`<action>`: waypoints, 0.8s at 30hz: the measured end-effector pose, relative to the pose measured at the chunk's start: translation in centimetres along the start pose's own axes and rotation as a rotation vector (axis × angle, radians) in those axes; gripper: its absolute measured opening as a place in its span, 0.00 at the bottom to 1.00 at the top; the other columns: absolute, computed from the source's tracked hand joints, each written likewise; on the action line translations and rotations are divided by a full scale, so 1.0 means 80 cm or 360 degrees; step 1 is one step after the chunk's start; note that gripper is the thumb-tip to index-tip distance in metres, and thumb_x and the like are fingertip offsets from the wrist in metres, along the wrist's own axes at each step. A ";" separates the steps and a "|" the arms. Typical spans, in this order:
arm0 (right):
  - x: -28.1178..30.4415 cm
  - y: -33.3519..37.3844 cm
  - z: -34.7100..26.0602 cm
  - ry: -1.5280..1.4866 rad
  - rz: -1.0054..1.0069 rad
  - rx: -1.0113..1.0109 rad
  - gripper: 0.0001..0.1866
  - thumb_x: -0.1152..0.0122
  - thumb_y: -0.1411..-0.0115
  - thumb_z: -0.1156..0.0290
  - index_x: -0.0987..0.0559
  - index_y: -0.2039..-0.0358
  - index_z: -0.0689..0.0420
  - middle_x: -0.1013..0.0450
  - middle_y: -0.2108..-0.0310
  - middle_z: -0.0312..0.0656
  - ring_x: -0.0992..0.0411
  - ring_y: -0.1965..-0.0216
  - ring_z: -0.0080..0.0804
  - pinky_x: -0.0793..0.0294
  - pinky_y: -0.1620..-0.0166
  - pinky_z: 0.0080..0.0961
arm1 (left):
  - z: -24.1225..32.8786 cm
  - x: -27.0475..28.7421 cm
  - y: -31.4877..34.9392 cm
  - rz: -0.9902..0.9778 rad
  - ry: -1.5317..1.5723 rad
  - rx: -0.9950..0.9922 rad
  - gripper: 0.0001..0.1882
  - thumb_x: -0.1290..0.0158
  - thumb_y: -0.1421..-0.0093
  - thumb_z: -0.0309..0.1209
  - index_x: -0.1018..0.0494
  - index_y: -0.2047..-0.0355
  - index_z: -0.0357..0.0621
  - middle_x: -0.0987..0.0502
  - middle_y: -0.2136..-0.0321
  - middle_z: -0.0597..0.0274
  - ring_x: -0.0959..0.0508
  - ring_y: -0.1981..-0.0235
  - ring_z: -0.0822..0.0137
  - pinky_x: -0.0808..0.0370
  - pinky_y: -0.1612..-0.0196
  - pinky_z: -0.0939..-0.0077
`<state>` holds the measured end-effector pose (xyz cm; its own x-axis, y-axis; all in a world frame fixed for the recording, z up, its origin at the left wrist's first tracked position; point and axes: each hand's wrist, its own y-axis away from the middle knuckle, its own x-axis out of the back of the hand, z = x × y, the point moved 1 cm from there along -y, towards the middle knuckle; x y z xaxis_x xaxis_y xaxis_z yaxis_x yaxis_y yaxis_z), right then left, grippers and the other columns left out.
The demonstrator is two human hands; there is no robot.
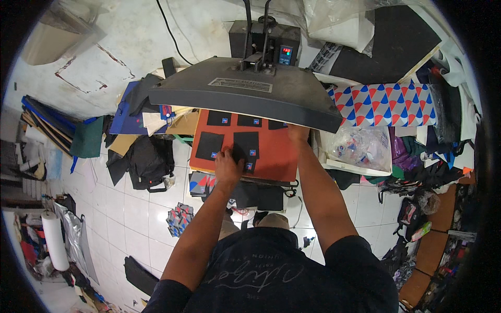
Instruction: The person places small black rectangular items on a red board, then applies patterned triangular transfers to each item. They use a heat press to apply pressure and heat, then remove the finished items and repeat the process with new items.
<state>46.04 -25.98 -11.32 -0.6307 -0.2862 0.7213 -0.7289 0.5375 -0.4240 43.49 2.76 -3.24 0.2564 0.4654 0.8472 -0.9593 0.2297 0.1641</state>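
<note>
"Left grip [228, 167] pinching anything?"

"Can't tell; its fingers lie among black patches [246, 141] on the red pad [282, 156]."

"Right grip [298, 134]?"

"Partly hidden by the overhanging dark press plate [250, 91]; can't tell either. Both arms reach forward, a white tray [357, 169] right of the pad."

Operator wear: dark short-sleeve T-shirt [329, 279], pale script print [261, 274], bare forearms.
Shirt fills bottom centre of frame, near-black, soft creased fabric. Print is thin greyish cursive, large and slanted, with small block capitals above and below; appears upside down from this view. Left sleeve [169, 297] at lower left, right sleeve [360, 263] at lower right: both plain, same dark cloth, loose. Left hand [227, 168] ungloved, near centre. Right hand [298, 133] partly hidden, fingers not readable.
</note>
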 end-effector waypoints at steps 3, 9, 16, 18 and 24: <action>-0.007 -0.005 0.015 0.0106 0.0142 0.0045 0.23 0.39 0.43 0.54 0.23 0.57 0.61 0.26 0.54 0.52 0.30 0.50 0.51 0.34 0.46 0.41 | 0.005 -0.006 -0.003 -0.0009 -0.0019 -0.0016 0.29 0.40 0.48 0.37 0.36 0.50 0.36 0.33 0.54 0.40 0.32 0.49 0.42 0.33 0.46 0.54; 0.069 0.014 -0.093 -0.0333 -0.0631 -0.0338 0.26 0.36 0.47 0.48 0.22 0.57 0.56 0.23 0.63 0.48 0.25 0.54 0.44 0.29 0.51 0.38 | -0.021 -0.006 -0.003 0.0065 0.0079 -0.0093 0.29 0.38 0.50 0.36 0.35 0.52 0.36 0.31 0.56 0.41 0.31 0.50 0.43 0.32 0.47 0.56; 0.075 0.067 -0.184 0.0291 -0.1158 -0.0369 0.44 0.34 0.52 0.42 0.32 0.47 0.66 0.29 0.51 0.54 0.28 0.50 0.49 0.30 0.48 0.40 | -0.021 -0.017 -0.002 0.0154 0.0138 -0.0212 0.28 0.38 0.50 0.35 0.35 0.52 0.36 0.31 0.57 0.41 0.31 0.52 0.42 0.32 0.49 0.55; 0.065 0.072 -0.183 0.0380 -0.1053 -0.0311 0.45 0.34 0.51 0.42 0.34 0.46 0.67 0.30 0.49 0.54 0.30 0.48 0.48 0.31 0.46 0.41 | -0.018 -0.019 0.000 0.0157 0.0153 -0.0178 0.29 0.38 0.50 0.35 0.35 0.52 0.36 0.31 0.57 0.41 0.31 0.52 0.42 0.32 0.49 0.55; 0.042 0.096 -0.175 0.0527 -0.0681 -0.0099 0.35 0.35 0.47 0.49 0.31 0.48 0.62 0.30 0.50 0.47 0.32 0.45 0.42 0.32 0.45 0.39 | -0.019 -0.022 0.006 0.0188 0.0081 -0.0152 0.28 0.39 0.49 0.35 0.36 0.52 0.35 0.32 0.57 0.39 0.30 0.54 0.40 0.32 0.50 0.53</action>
<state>42.03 -11.70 -4.52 -0.1563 -0.2297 0.9606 -0.8785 0.4768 -0.0289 42.77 3.37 -5.39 0.1504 0.5362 0.8306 -0.9681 0.2500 0.0139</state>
